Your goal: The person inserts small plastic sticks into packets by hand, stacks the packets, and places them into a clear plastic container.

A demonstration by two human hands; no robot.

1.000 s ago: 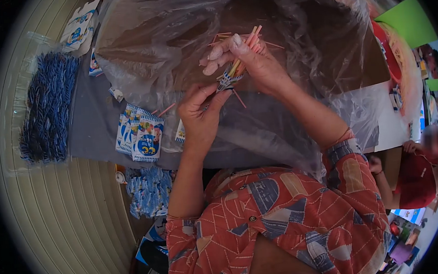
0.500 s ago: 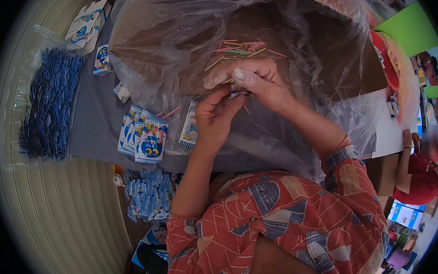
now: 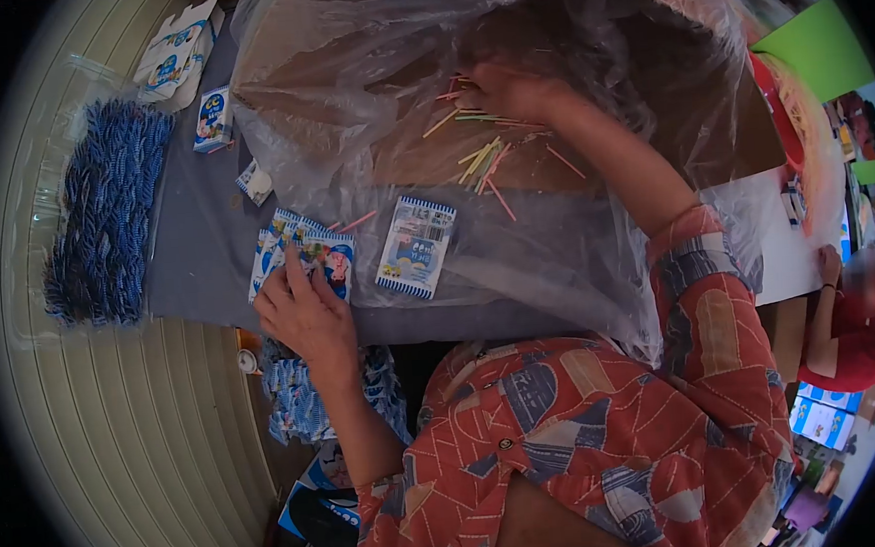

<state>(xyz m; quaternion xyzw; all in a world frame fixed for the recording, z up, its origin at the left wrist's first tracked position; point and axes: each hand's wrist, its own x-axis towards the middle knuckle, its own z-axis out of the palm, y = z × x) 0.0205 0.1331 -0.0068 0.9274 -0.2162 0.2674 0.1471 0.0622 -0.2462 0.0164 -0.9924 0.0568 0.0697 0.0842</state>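
My left hand (image 3: 309, 309) lies over a fanned pile of small blue-and-white printed packets (image 3: 337, 265), its fingers stretched across them. Just right of the pile, a single flat packet (image 3: 416, 247) rests on the plastic sheet. My right hand (image 3: 514, 90) reaches into the plastic-lined cardboard, over thin coloured sticks (image 3: 440, 123); its fingertips are dim and blurred among them. Nearer to me, a loose bunch of yellow, green and pink sticks (image 3: 486, 162) lies on the cardboard.
A clear tray (image 3: 26, 299) of tightly packed blue packets (image 3: 108, 213) stands at left. A small printed box (image 3: 213, 120) and a flattened carton (image 3: 179, 54) sit beside it. More packets (image 3: 300, 397) lie below the table edge. At far right is another person (image 3: 848, 349).
My hands have parted from above the sheet. The left moved down-left onto the packets; the right moved up to the sticks. A bunch of sticks now lies where they were.
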